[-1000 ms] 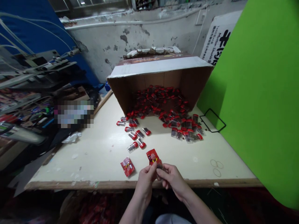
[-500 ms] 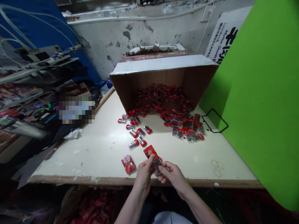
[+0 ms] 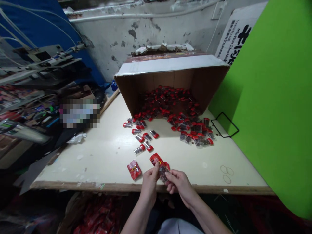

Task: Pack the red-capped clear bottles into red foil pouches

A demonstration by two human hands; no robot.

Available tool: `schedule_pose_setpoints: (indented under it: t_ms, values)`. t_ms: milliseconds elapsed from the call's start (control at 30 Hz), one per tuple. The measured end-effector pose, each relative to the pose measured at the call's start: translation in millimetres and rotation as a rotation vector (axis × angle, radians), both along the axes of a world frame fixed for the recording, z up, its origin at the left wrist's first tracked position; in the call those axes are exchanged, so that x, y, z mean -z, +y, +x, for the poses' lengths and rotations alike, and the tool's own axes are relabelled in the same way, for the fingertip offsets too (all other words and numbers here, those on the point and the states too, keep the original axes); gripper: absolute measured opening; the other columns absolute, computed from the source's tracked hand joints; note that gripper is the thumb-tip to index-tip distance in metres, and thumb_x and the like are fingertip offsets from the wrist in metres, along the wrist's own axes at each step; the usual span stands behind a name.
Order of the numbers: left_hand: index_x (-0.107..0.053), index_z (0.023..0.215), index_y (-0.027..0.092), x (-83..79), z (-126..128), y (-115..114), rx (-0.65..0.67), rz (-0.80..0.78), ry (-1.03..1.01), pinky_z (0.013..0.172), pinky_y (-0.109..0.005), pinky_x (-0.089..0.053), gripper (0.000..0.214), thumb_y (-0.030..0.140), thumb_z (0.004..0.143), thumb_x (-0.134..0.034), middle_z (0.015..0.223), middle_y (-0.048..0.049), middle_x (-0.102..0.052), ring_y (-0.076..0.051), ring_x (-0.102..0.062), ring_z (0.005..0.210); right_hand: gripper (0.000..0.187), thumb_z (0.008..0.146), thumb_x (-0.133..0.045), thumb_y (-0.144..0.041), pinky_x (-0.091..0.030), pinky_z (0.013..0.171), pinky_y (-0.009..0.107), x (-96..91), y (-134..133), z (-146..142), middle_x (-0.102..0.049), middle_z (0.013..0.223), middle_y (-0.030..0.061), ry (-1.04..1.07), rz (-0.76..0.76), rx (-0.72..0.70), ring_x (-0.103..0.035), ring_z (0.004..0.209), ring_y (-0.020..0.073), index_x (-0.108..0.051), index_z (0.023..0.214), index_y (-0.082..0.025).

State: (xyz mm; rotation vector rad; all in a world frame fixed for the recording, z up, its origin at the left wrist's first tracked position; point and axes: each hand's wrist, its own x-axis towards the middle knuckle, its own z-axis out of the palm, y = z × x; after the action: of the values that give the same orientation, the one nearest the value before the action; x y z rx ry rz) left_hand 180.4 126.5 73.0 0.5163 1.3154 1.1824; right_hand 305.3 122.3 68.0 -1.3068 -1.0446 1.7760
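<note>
Close to the table's front edge, my left hand (image 3: 150, 182) is closed, its thumb pressed on a red printed packet (image 3: 155, 158). Below the packet's printed part is a small clear container of dark pieces (image 3: 163, 173); a bit of red shows at its right side. My right hand (image 3: 179, 182) pinches the lower end of that container between thumb and fingers. Whether packet and container are joined, I cannot tell. Another red packet (image 3: 134, 169) lies flat to the left of my hands. Several red-capped clear containers (image 3: 147, 136) lie loose beyond them.
A cardboard box (image 3: 170, 66) lies on its side at the back, red-capped containers spilling from it. A green panel (image 3: 273, 97) and a black wire frame (image 3: 225, 125) stand at right. Rubber bands (image 3: 227, 174) lie front right. Machinery (image 3: 41, 65) is at left; red packets (image 3: 99, 217) sit below the table.
The view has shifted slightly. Both hands keep their hold on the packet and container, with only small finger movement; a little more red shows beside the container.
</note>
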Motion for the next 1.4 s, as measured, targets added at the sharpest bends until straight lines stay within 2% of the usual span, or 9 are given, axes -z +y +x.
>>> schedule_pose_setpoints:
  t_ms: [233,400,600,833,933,1033,1133,1267,1400]
  values:
    - [-0.067,0.060,0.011,-5.5,2,4,-0.059,-0.038,-0.069,0.058,-0.027,-0.040,0.044,0.055,0.057,-0.072,0.055,-0.0047,-0.061,-0.017,-0.056,0.058,0.037,0.079,-0.058,-0.050,-0.042,0.037,0.015,0.5,-2,5,-0.061,0.057,-0.0003,-0.071,0.058,-0.019,-0.055,0.041,0.0081,-0.059,0.071,-0.013]
    - [-0.066,0.059,0.011,-6.9,3,3,-0.059,-0.037,-0.117,0.061,-0.027,-0.042,0.041,0.051,0.062,-0.071,0.058,-0.0056,-0.063,-0.017,-0.057,0.059,0.035,0.080,-0.057,-0.048,-0.043,0.038,0.016,-2.4,-4,8,-0.061,0.058,-0.0005,-0.117,0.108,-0.023,-0.057,0.042,0.0093,-0.060,0.071,-0.014]
    - [-0.071,0.074,0.008,-5.9,3,-1,-0.022,-0.048,-0.237,0.064,-0.027,-0.044,0.037,0.045,0.068,-0.069,0.074,-0.0114,-0.069,-0.017,-0.060,0.068,0.035,0.081,-0.056,-0.048,-0.044,0.038,0.017,3.4,-2,5,-0.060,0.057,-0.0009,-0.122,0.122,-0.013,-0.056,0.041,0.0091,-0.058,0.072,-0.015]
    - [-0.068,0.065,0.009,-3.2,10,-6,-0.100,-0.088,-0.167,0.052,-0.020,-0.037,0.031,0.039,0.064,-0.074,0.059,-0.0039,-0.063,-0.009,-0.051,0.054,0.034,0.083,-0.053,-0.047,-0.044,0.037,0.018,3.7,-9,-3,-0.058,0.057,-0.0007,-0.133,0.121,0.023,-0.055,0.041,0.0097,-0.056,0.071,-0.016]
    - [-0.067,0.065,0.009,-1.8,16,-10,-0.128,-0.096,-0.162,0.052,-0.020,-0.037,0.030,0.038,0.063,-0.075,0.057,-0.0027,-0.062,-0.009,-0.050,0.053,0.029,0.082,-0.056,-0.045,-0.046,0.041,0.019,-1.1,-12,-7,-0.061,0.064,0.0010,-0.199,0.204,0.084,-0.058,0.048,0.0122,-0.057,0.073,-0.018]
    - [-0.065,0.063,0.010,-1.3,21,-15,-0.118,-0.102,-0.221,0.047,-0.020,-0.035,0.031,0.040,0.063,-0.075,0.051,0.0004,-0.056,-0.008,-0.047,0.047,0.027,0.082,-0.056,-0.044,-0.047,0.042,0.020,-0.8,-11,-8,-0.062,0.064,0.0011,-0.183,0.229,0.096,-0.059,0.049,0.0130,-0.056,0.073,-0.019]
    - [-0.062,0.058,0.011,-2.9,20,-17,-0.068,-0.093,-0.283,0.042,-0.020,-0.030,0.035,0.044,0.065,-0.072,0.044,0.0036,-0.048,-0.006,-0.040,0.040,0.032,0.083,-0.053,-0.047,-0.045,0.039,0.019,5.5,-8,-8,-0.059,0.054,-0.0012,-0.087,0.157,0.051,-0.056,0.042,0.0116,-0.055,0.071,-0.017]
    - [-0.068,0.071,0.010,-8.3,12,-13,0.004,-0.097,-0.326,0.048,-0.022,-0.039,0.039,0.048,0.066,-0.070,0.056,-0.0019,-0.059,-0.010,-0.050,0.047,0.034,0.083,-0.051,-0.049,-0.047,0.042,0.020,12.6,-4,-7,-0.062,0.058,-0.0003,-0.056,0.135,0.023,-0.058,0.045,0.0117,-0.057,0.075,-0.016]
    - [-0.068,0.067,0.009,-14.8,5,-5,-0.038,-0.110,-0.311,0.052,-0.020,-0.041,0.032,0.040,0.063,-0.075,0.059,-0.0037,-0.062,-0.009,-0.052,0.051,0.031,0.080,-0.057,-0.047,-0.049,0.048,0.022,11.8,-3,0,-0.064,0.063,0.0003,-0.057,0.155,-0.030,-0.061,0.051,0.0132,-0.062,0.080,-0.016]
